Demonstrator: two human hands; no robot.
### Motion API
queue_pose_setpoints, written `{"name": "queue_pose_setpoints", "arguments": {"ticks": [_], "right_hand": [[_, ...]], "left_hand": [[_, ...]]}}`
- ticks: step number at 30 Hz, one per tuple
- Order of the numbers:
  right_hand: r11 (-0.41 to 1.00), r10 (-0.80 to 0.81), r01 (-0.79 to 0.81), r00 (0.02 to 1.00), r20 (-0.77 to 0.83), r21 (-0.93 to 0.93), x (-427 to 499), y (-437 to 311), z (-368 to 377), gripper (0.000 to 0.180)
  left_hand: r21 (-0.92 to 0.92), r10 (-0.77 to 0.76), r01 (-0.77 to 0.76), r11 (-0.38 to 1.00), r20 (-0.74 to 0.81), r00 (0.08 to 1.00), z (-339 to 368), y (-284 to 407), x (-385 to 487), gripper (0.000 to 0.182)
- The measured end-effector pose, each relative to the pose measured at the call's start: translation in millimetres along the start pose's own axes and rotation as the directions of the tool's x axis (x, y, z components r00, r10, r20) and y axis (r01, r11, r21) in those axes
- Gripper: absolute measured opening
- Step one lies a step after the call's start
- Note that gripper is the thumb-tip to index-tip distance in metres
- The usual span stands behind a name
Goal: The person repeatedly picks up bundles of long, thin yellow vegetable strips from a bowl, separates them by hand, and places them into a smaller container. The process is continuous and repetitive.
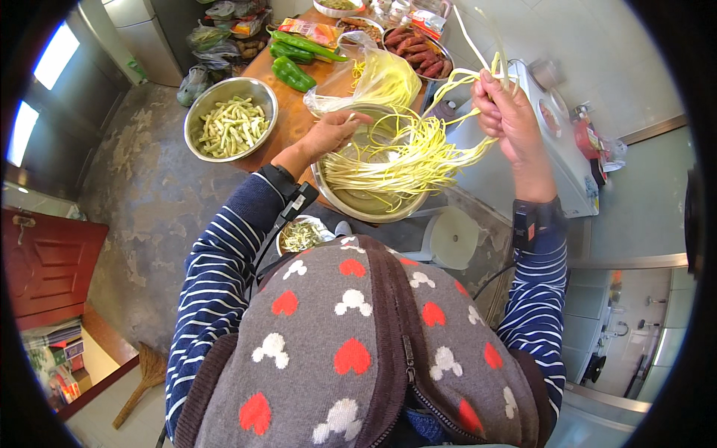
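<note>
My right hand (502, 109) is raised to the right of a steel bowl (372, 215), closed around several long pale yellow vegetable stems (392, 171). Their whitish ends stick up above my fist, and the rest trail down into the bowl. Over the bowl's left rim is my left hand (330, 134), its index finger pointing right. A small pale stem piece (350, 117) shows between its thumb and fingers. Behind the bowl lies a clear plastic bag (386, 75) with more yellow stems in it.
Left on the wooden table (269, 70) stands a steel bowl (193, 137) of cut pale green pods. Green peppers (294, 73) and a bowl of reddish sausage-like pieces (417, 50) are farther back. Below are a bowl of trimmings (299, 235) and a pale plastic stool (455, 238).
</note>
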State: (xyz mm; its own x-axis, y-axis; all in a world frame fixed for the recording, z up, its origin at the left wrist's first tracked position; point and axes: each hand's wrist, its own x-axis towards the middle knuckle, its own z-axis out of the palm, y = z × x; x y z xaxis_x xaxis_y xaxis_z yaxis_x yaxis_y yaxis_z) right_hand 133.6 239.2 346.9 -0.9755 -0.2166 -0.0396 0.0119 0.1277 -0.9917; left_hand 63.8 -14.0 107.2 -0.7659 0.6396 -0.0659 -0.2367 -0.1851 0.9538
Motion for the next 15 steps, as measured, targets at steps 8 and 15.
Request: {"name": "queue_pose_setpoints", "arguments": {"ticks": [8, 15], "right_hand": [[0.998, -0.060, 0.061, 0.998, -0.016, 0.015, 2.5, -9.6, -2.7, 0.028], [0.996, -0.088, 0.090, 0.986, -0.144, 0.007, 2.3, -12.1, -21.1, 0.029]], "left_hand": [[0.625, 0.236, -0.331, 0.707, 0.233, 0.943, 29.0, -5.6, 15.2, 0.026], [0.814, 0.373, -0.324, 0.482, 0.144, 0.917, 12.9, -8.4, -1.7, 0.022]]}}
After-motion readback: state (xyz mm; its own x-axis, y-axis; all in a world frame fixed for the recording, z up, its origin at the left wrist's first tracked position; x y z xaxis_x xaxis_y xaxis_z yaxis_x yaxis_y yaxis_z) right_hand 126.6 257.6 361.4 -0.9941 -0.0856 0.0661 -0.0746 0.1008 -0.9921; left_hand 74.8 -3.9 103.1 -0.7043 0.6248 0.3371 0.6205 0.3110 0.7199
